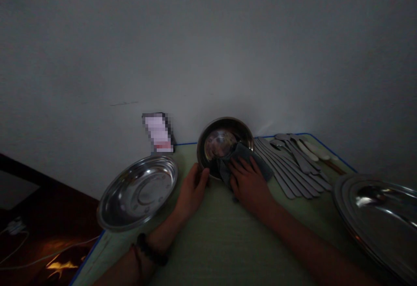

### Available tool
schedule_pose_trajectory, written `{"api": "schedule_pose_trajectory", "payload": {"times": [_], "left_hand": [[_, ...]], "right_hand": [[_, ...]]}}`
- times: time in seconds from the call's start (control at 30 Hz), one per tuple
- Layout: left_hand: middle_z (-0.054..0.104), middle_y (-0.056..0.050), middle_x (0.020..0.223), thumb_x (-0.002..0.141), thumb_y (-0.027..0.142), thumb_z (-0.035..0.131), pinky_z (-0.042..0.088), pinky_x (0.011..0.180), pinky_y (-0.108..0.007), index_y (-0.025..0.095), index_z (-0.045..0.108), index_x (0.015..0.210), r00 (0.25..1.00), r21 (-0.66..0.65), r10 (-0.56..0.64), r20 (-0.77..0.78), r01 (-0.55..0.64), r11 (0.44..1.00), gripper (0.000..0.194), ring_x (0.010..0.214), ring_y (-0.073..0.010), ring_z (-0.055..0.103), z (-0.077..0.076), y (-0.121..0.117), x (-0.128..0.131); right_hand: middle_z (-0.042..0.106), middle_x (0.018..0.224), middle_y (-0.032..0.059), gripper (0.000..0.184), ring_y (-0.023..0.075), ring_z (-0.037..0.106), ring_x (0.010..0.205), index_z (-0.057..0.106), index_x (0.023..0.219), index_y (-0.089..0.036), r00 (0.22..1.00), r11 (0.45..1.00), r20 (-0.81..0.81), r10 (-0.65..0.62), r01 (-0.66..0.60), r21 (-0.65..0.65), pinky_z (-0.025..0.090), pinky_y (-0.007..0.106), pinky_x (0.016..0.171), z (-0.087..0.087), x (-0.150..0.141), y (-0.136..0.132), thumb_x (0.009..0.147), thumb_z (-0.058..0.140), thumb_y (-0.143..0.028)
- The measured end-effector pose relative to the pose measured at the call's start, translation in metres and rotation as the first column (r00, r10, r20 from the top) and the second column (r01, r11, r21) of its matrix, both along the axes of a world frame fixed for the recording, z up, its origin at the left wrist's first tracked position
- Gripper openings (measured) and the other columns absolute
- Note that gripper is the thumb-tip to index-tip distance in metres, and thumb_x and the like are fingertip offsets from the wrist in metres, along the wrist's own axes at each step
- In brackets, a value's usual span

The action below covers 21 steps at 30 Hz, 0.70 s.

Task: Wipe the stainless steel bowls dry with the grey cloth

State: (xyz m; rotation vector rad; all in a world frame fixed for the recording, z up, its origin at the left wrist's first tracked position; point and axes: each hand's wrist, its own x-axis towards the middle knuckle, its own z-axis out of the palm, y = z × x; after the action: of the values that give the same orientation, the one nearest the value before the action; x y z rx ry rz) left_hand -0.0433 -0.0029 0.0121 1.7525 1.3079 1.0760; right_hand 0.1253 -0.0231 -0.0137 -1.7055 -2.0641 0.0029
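A round metal bowl [224,123] is tilted up at the back of the table, its inside facing me. My left hand [193,187] grips the bowl's lower left rim between thumb and fingers. Under my right hand [249,182] lies a dark grey-blue cloth [260,162], pressed on the bowl's lower right rim and inside. The fingers of that hand are spread over the cloth, and part of it hangs past the rim to the right.
A shallow metal basin [137,190] stands on the left of the green table [208,242]. A lit phone [158,132] leans on the wall behind it. Several pieces of cutlery [293,164] lie fanned out on the right, near stacked metal plates [381,216]. A white cable [48,254] runs across the floor.
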Motion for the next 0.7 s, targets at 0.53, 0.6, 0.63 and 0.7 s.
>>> {"api": "schedule_pose_trajectory", "payload": {"times": [0.53, 0.6, 0.63, 0.7], "left_hand": [[0.052, 0.005, 0.068, 0.087, 0.041, 0.050, 0.040, 0.054, -0.022, 0.022, 0.050, 0.089, 0.949, -0.090, 0.097, 0.300, -0.073, 0.993, 0.019, 0.058, -0.0101, 0.049, -0.0051, 0.0003, 0.0010], [0.050, 0.005, 0.066, 0.087, 0.040, 0.049, 0.039, 0.055, -0.022, 0.021, 0.049, 0.084, 0.953, -0.088, 0.075, 0.294, -0.051, 0.995, 0.019, 0.058, -0.0098, 0.048, -0.0062, 0.0010, -0.0006], [0.050, 0.005, 0.065, 0.088, 0.040, 0.048, 0.039, 0.055, -0.022, 0.021, 0.049, 0.081, 0.957, -0.086, 0.059, 0.284, -0.036, 0.996, 0.020, 0.058, -0.0098, 0.048, -0.0067, 0.0013, -0.0016], [0.049, 0.006, 0.063, 0.088, 0.039, 0.047, 0.039, 0.055, -0.023, 0.021, 0.047, 0.076, 0.965, -0.085, 0.021, 0.263, 0.002, 0.996, 0.022, 0.057, -0.0098, 0.048, -0.0075, 0.0016, -0.0033]], "right_hand": [[0.052, 0.138, 0.0061, 0.043, 0.0253, 0.039, 0.133, 0.055, 0.129, -0.012, 1.000, 1.000, 0.022, -0.005, 0.005, 0.001, 0.013, 0.046, 0.116, -0.0005, -0.0012, 0.0001, 0.091, 0.037, -0.025], [0.052, 0.138, 0.0059, 0.043, 0.0253, 0.039, 0.133, 0.056, 0.128, -0.013, 1.000, 1.000, 0.025, -0.001, 0.001, 0.014, 0.013, 0.046, 0.116, -0.0016, -0.0006, 0.0004, 0.091, 0.038, -0.025], [0.052, 0.138, 0.0060, 0.043, 0.0253, 0.039, 0.133, 0.056, 0.128, -0.013, 1.000, 1.000, 0.028, -0.001, 0.001, 0.019, 0.013, 0.046, 0.116, -0.0021, -0.0004, 0.0006, 0.091, 0.038, -0.025], [0.052, 0.138, 0.0065, 0.043, 0.0255, 0.039, 0.133, 0.056, 0.128, -0.012, 0.999, 1.000, 0.033, -0.008, 0.007, 0.023, 0.012, 0.047, 0.116, -0.0029, 0.0001, 0.0010, 0.091, 0.038, -0.024]]}}
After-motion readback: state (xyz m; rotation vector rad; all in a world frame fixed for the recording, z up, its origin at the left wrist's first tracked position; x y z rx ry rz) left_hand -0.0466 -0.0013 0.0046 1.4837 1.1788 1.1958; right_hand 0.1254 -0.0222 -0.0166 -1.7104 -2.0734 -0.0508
